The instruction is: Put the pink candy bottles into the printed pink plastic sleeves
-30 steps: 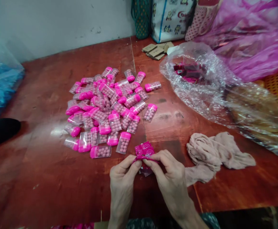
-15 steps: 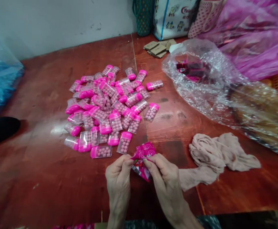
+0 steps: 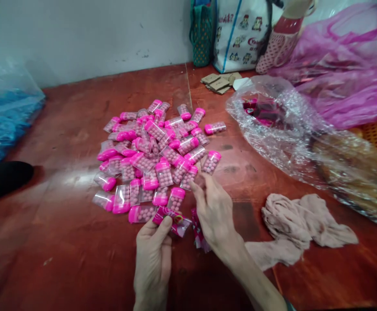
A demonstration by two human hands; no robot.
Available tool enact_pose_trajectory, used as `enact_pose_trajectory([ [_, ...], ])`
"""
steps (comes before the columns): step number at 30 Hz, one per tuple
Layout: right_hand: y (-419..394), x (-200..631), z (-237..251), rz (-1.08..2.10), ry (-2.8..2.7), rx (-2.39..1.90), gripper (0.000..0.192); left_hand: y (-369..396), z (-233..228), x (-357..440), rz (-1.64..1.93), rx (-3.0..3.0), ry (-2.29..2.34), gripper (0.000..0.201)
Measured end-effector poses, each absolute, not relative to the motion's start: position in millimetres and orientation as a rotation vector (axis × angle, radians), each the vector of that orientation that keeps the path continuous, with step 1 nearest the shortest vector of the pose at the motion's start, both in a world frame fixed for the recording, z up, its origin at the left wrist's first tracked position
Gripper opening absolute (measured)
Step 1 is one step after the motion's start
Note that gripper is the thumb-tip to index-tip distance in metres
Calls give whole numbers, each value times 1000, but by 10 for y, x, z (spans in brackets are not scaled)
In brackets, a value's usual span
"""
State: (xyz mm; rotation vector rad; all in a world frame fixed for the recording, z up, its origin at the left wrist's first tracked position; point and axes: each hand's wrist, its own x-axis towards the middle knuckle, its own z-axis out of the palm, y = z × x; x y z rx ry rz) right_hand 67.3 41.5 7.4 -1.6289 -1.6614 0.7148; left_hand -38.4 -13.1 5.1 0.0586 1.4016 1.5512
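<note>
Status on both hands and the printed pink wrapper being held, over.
Left hand pinching printed pink wrapper. Right hand beside pink-capped containers, grip unclear. Beige cloth beside right forearm.

Candy containers (image 3: pixel 169 154) lie heaped on the tabletop (image 3: pixel 68 250), left of a cloth (image 3: pixel 287 216) and in front of cardboard pieces (image 3: pixel 220 84).

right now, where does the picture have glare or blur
In the head view, pale glare lies on the tabletop left of the pink-capped containers, and glints speckle the clear plastic; also in the head view, the blue-filled bag looks soft.
</note>
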Motion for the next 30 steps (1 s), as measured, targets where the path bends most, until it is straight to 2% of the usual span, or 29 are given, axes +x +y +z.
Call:
enact_pose_trajectory([
  [6,684,423,-147,658,-1743,-1722,49,-110,63,-518,1599,-9,1273,20],
  [10,526,668,-44,775,-1731,-1677,32,-123,38,-591,1655,-55,1234,16],
  [13,309,885,132,1162,-1577,-1550,22,-119,9,-608,1639,-125,1177,12],
  [16,77,988,260,1418,-1450,-1477,25,-87,-4,-580,1656,-138,1159,14],
  [27,-78,1036,195,1370,-1640,-1312,31,21,68,-349,1620,-19,1185,19],
  [30,-97,1116,103,1366,-1677,-1337,37,43,41,-316,1597,13,1214,19],
])
